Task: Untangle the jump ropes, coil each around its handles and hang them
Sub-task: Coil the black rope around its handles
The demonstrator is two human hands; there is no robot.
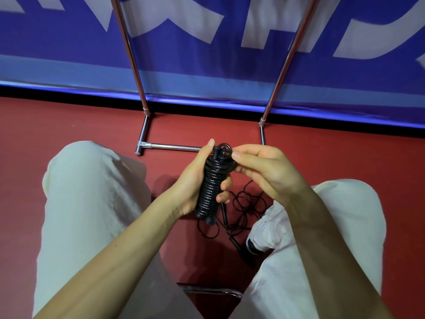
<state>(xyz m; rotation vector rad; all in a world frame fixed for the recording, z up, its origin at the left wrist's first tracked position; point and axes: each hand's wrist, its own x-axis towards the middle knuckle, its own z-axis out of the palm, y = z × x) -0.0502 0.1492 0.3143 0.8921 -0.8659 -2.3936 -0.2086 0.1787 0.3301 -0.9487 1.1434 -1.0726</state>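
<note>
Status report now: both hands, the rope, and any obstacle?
Left hand grips coiled rope. Right hand pinches its top loop. Second rope lies loose on floor, not yet coiled. Rack ahead, nothing in the way.

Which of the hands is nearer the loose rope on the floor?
Left. The left hand, gripping the coiled rope, sits just above the loose rope; the right hand pinches the coil's top, higher up.

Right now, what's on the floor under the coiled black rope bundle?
Under the coiled black rope bundle, held by the left hand, a loose tangled black jump rope lies on the red floor. The bundle and hands cover part of it.
</note>
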